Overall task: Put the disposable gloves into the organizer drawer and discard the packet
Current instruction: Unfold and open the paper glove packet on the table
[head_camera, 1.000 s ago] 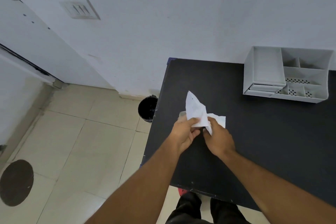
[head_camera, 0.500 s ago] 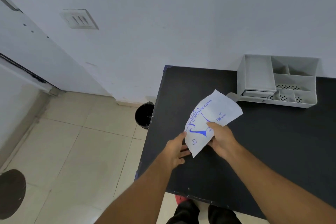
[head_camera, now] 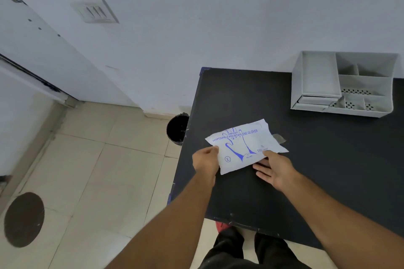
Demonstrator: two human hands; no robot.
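A white glove packet [head_camera: 244, 145] with blue print is spread flat just above the black table [head_camera: 306, 170]. My left hand [head_camera: 206, 160] pinches its left edge. My right hand [head_camera: 275, 167] holds its lower right edge, thumb on top and fingers spread underneath. A thin clear piece [head_camera: 278, 138] lies on the table behind the packet's right end. The grey organizer [head_camera: 343, 85] stands at the table's back right, with a small drawer [head_camera: 314, 101] at its lower left front that looks shut.
A black waste bin [head_camera: 177, 129] stands on the tiled floor, against the table's left edge near the wall. A dark round floor cover [head_camera: 24, 219] lies at the lower left. The wall runs behind the table.
The packet was crumpled between both hands, then unfolded in my right hand. Now it is stretched flat and level, with my left hand holding its left edge again.
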